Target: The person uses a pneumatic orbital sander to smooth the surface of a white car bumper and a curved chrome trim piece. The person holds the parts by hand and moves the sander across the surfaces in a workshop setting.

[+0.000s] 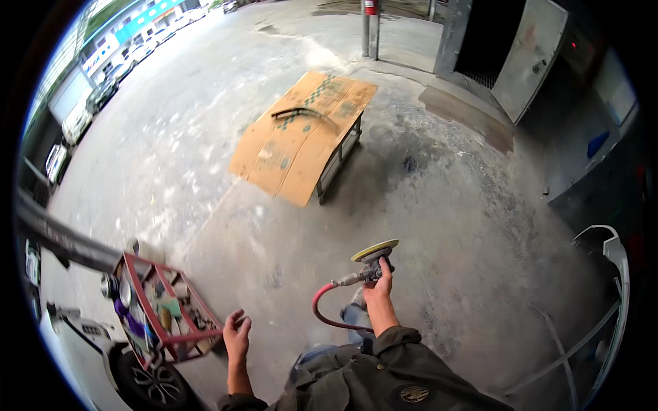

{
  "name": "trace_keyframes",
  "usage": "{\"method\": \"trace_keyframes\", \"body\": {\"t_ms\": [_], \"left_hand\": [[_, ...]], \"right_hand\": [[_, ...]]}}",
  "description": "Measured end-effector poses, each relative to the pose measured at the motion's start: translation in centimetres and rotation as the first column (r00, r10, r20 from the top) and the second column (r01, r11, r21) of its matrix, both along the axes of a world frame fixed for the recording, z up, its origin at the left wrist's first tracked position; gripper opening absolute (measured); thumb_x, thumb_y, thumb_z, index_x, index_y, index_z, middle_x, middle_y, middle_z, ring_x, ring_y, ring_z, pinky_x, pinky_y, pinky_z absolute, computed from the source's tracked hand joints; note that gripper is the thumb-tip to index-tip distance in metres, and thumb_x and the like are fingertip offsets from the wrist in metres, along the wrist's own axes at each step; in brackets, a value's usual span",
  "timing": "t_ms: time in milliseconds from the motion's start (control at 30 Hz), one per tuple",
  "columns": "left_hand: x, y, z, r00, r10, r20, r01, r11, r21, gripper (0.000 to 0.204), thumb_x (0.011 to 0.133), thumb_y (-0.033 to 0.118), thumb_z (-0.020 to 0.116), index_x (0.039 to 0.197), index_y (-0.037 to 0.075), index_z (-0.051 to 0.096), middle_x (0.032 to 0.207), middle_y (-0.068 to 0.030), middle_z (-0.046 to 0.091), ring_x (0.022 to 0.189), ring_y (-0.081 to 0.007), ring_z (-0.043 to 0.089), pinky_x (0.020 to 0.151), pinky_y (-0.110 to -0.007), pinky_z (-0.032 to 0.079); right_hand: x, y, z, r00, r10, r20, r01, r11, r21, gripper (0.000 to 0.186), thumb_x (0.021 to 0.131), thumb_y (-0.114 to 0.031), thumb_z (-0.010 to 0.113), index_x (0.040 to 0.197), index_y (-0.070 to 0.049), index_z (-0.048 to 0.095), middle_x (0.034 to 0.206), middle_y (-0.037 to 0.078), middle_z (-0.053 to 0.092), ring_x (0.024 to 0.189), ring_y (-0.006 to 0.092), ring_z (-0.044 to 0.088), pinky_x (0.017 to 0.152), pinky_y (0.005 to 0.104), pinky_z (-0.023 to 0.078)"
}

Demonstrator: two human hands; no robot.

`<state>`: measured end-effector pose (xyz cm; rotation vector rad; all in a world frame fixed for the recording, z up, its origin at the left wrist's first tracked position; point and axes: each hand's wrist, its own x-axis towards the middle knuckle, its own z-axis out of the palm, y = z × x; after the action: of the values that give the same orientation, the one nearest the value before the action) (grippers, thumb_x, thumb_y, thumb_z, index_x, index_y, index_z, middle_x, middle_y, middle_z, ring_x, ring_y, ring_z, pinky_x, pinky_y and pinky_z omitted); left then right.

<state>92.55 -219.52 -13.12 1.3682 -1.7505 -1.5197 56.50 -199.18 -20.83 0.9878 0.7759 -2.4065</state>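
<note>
In front of the person's body, the right grip (378,291) is closed around a sander (375,265), a compact dark-grey tool with a thin round disc, yellowish at the rim, tilted on its far side. A metal fitting joins it to a smooth red hose (317,305), which curves back toward the person. The left grip (237,337) is loose, fingers half curled around nothing, just beside a red metal trolley (195,337) crowded with small items. A spoked car wheel (154,383) stands near the trolley. Farther off, across stained concrete floor (274,243), flattened brown cardboard (288,151) covers a metal-framed desk (329,175), carrying a slim dark curved piece (296,111). Parked cars (103,94) line the distance.
</note>
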Motion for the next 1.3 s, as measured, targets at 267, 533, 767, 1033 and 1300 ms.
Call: {"method": "trace_keyframes", "body": {"t_ms": [267,533,767,1033,1300], "left_hand": [[-19.4,-9.5,0.5,0.999,0.045,-0.02,-0.044,0.997,0.059,0.04,0.095,0.011,0.072,0.13,-0.003,0.061,0.124,-0.0133,0.068,0.107,-0.0208,0.068,0.086,-0.033,0.058],[-37.0,-26.9,-4.5,0.991,-0.137,-0.01,0.137,0.979,0.15,0.043,0.1,0.019,0.062,0.141,0.006,0.055,0.132,-0.0095,0.064,0.116,-0.0241,0.065,0.088,-0.039,0.056],[-55.9,-34.4,-2.4,0.925,-0.36,0.125,0.283,0.87,0.404,0.052,0.1,0.012,0.064,0.148,0.0,0.047,0.144,-0.0183,0.054,0.129,-0.0356,0.056,0.106,-0.047,0.049],[-72.7,-41.6,-3.6,0.889,-0.388,0.243,0.261,0.866,0.427,0.044,0.101,0.016,0.062,0.142,0.005,0.053,0.133,-0.0127,0.061,0.121,-0.029,0.061,0.097,-0.043,0.053],[-73.0,-46.8,-3.2,0.967,0.095,0.236,-0.2,0.856,0.477,0.042,0.099,0.014,0.066,0.139,0.007,0.057,0.129,-0.011,0.066,0.111,-0.0233,0.068,0.086,-0.036,0.059]], "right_hand": [[-19.0,-5.8,6.0,0.961,0.102,-0.255,-0.072,0.99,0.122,0.034,0.09,-0.022,0.076,0.12,-0.009,0.064,0.102,0.006,0.068,0.083,0.0216,0.065,0.073,0.0379,0.056],[-35.3,-18.4,5.0,0.975,-0.111,-0.19,0.119,0.992,0.034,0.023,0.082,-0.012,0.081,0.102,-0.007,0.071,0.092,0.007,0.07,0.078,0.021,0.068,0.07,0.0356,0.057],[-46.7,-25.2,12.9,0.935,-0.333,-0.121,0.331,0.943,-0.034,0.037,0.08,-0.012,0.086,0.11,-0.003,0.067,0.09,0.006,0.07,0.079,0.015,0.066,0.065,0.0311,0.056],[-61.9,-32.8,15.6,0.968,-0.146,-0.205,0.118,0.983,-0.142,0.055,0.083,-0.022,0.085,0.13,-0.006,0.061,0.107,0.004,0.068,0.091,0.0111,0.063,0.075,0.0282,0.054],[-73.3,-37.3,16.0,0.934,0.292,-0.205,-0.245,0.943,0.227,0.059,0.067,-0.004,0.091,0.117,-0.007,0.061,0.115,0.009,0.065,0.098,0.0217,0.066,0.085,0.0378,0.058]]}}
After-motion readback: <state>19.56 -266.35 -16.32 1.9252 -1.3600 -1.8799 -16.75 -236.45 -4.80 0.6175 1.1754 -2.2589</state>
